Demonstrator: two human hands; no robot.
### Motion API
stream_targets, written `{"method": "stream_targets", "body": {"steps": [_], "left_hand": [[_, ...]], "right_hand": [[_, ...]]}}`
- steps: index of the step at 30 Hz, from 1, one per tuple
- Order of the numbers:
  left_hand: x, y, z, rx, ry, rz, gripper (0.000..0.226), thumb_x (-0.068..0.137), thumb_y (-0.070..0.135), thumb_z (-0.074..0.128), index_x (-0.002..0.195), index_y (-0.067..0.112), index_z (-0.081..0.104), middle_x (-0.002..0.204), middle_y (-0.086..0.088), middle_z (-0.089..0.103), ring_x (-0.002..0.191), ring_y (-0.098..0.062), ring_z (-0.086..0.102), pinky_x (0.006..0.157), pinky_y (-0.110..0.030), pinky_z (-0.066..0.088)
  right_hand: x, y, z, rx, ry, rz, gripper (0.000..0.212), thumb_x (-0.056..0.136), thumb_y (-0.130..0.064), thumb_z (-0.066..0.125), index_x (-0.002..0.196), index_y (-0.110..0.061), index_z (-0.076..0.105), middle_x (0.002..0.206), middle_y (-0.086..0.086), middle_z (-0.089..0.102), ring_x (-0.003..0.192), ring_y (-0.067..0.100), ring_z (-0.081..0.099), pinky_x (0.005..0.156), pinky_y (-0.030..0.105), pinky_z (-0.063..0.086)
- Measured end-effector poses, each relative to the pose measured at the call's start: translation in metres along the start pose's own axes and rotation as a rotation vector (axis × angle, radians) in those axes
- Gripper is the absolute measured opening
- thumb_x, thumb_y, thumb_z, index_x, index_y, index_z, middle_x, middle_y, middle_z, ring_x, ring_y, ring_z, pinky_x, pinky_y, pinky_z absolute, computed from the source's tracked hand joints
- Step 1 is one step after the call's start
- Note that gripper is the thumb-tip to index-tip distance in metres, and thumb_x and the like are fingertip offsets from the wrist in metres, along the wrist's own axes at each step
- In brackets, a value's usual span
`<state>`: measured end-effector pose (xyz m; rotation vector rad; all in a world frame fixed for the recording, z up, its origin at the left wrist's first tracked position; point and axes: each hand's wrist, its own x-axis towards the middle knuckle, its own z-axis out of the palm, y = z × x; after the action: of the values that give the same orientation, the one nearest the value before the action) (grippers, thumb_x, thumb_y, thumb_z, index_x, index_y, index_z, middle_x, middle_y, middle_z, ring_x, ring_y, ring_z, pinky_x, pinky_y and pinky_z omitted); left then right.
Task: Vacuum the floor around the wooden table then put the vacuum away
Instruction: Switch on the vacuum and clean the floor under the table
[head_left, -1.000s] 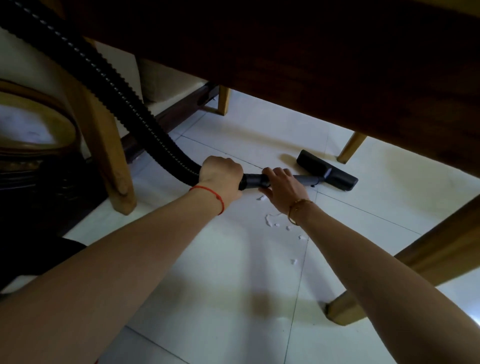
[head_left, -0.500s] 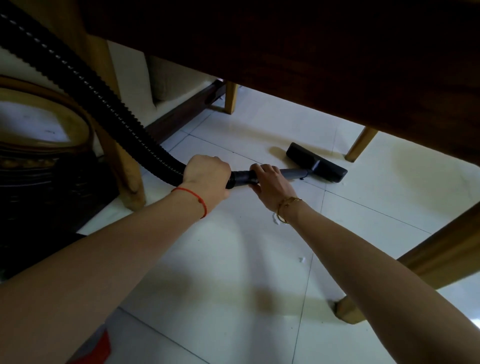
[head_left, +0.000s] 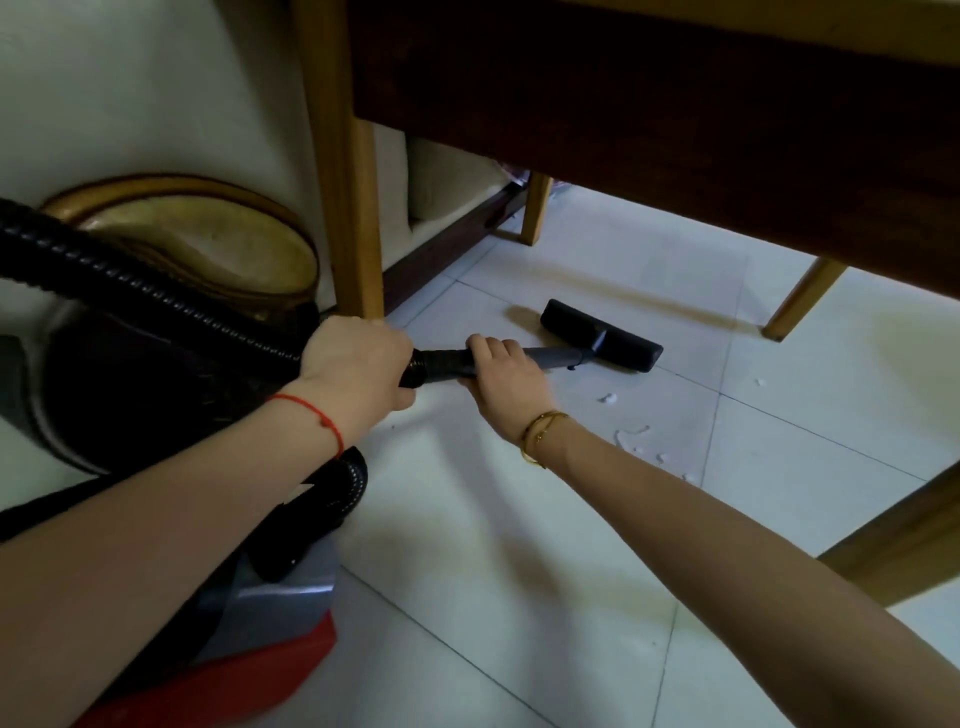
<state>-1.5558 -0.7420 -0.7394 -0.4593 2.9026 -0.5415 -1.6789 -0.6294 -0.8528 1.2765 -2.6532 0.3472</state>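
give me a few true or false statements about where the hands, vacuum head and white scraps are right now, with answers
1. Both hands hold the vacuum: the left hand grips the end of the black hose and the right hand grips the grey tube. True.
2. The vacuum head is lifted onto the table top. False: it lies on the white tiled floor, under the wooden table.
3. White scraps lie on the floor on the near right of the head. True.
4. The right hand's grip is on a table leg. False: it is on the tube; the nearest table leg stands behind the left hand.
5. A red string circles the right wrist. False: the right wrist wears a gold bracelet.
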Motion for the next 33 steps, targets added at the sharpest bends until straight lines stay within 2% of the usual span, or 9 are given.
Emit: {"method": "stream_targets", "body": {"steps": [4, 9, 16, 22, 25, 27, 31, 33], "left_hand": [[-0.016, -0.016, 0.001, 0.034, 0.001, -0.023, 0.036, 0.089, 0.048, 0.055, 0.106, 0.018, 0.059, 0.093, 0.000, 0.063, 0.080, -0.019, 0.062, 0.057, -0.026, 0.036], [-0.023, -0.020, 0.004, 0.070, 0.034, -0.039, 0.035, 0.090, 0.045, 0.055, 0.111, 0.016, 0.055, 0.098, -0.001, 0.064, 0.086, -0.020, 0.065, 0.061, -0.027, 0.039], [0.002, 0.003, 0.006, 0.061, 0.070, -0.009, 0.038, 0.092, 0.044, 0.053, 0.115, 0.014, 0.053, 0.101, -0.002, 0.064, 0.088, -0.020, 0.065, 0.062, -0.027, 0.038], [0.040, 0.034, 0.002, 0.008, 0.079, 0.044, 0.033, 0.093, 0.040, 0.053, 0.114, 0.016, 0.054, 0.102, -0.001, 0.063, 0.090, -0.019, 0.063, 0.064, -0.027, 0.036], [0.062, 0.053, -0.002, -0.034, 0.056, 0.062, 0.032, 0.092, 0.039, 0.054, 0.114, 0.016, 0.055, 0.096, -0.001, 0.060, 0.085, -0.017, 0.060, 0.065, -0.027, 0.038], [0.077, 0.067, -0.004, -0.055, 0.045, 0.089, 0.032, 0.092, 0.039, 0.054, 0.114, 0.016, 0.056, 0.099, -0.001, 0.062, 0.088, -0.018, 0.062, 0.066, -0.028, 0.039], [0.101, 0.096, -0.010, -0.084, 0.039, 0.132, 0.030, 0.092, 0.035, 0.054, 0.113, 0.013, 0.057, 0.104, -0.003, 0.063, 0.093, -0.020, 0.063, 0.069, -0.029, 0.039], [0.110, 0.110, -0.014, -0.080, 0.039, 0.136, 0.027, 0.092, 0.032, 0.053, 0.109, 0.012, 0.057, 0.100, -0.003, 0.062, 0.092, -0.020, 0.063, 0.067, -0.028, 0.039]], "right_hand": [[-0.001, -0.021, 0.002, -0.069, 0.056, -0.061, 0.033, 0.095, -0.033, 0.050, 0.118, -0.009, 0.048, 0.107, 0.011, 0.059, 0.093, 0.032, 0.053, 0.075, 0.042, 0.044], [-0.002, -0.028, 0.005, -0.090, 0.079, -0.070, 0.032, 0.094, -0.033, 0.051, 0.115, -0.010, 0.049, 0.100, 0.010, 0.060, 0.086, 0.030, 0.054, 0.072, 0.041, 0.045], [0.003, 0.007, 0.002, -0.061, 0.031, -0.055, 0.034, 0.094, -0.036, 0.051, 0.116, -0.011, 0.048, 0.103, 0.011, 0.061, 0.090, 0.030, 0.054, 0.072, 0.038, 0.044], [0.009, 0.054, 0.003, -0.074, -0.027, 0.005, 0.036, 0.095, -0.035, 0.050, 0.123, -0.013, 0.044, 0.110, 0.009, 0.058, 0.096, 0.028, 0.054, 0.063, 0.033, 0.039], [0.012, 0.079, 0.001, -0.042, -0.067, 0.060, 0.037, 0.096, -0.034, 0.048, 0.125, -0.013, 0.042, 0.116, 0.009, 0.056, 0.105, 0.029, 0.053, 0.071, 0.037, 0.046], [0.014, 0.098, 0.000, -0.031, -0.094, 0.090, 0.037, 0.096, -0.033, 0.049, 0.126, -0.011, 0.042, 0.120, 0.010, 0.055, 0.111, 0.029, 0.051, 0.079, 0.039, 0.050], [0.013, 0.135, -0.004, -0.030, -0.142, 0.125, 0.036, 0.096, -0.029, 0.050, 0.125, -0.010, 0.042, 0.125, 0.011, 0.054, 0.118, 0.030, 0.049, 0.087, 0.043, 0.050], [0.014, 0.150, -0.007, -0.026, -0.157, 0.144, 0.035, 0.095, -0.027, 0.051, 0.124, -0.009, 0.044, 0.125, 0.012, 0.054, 0.118, 0.030, 0.050, 0.090, 0.043, 0.049]]}}
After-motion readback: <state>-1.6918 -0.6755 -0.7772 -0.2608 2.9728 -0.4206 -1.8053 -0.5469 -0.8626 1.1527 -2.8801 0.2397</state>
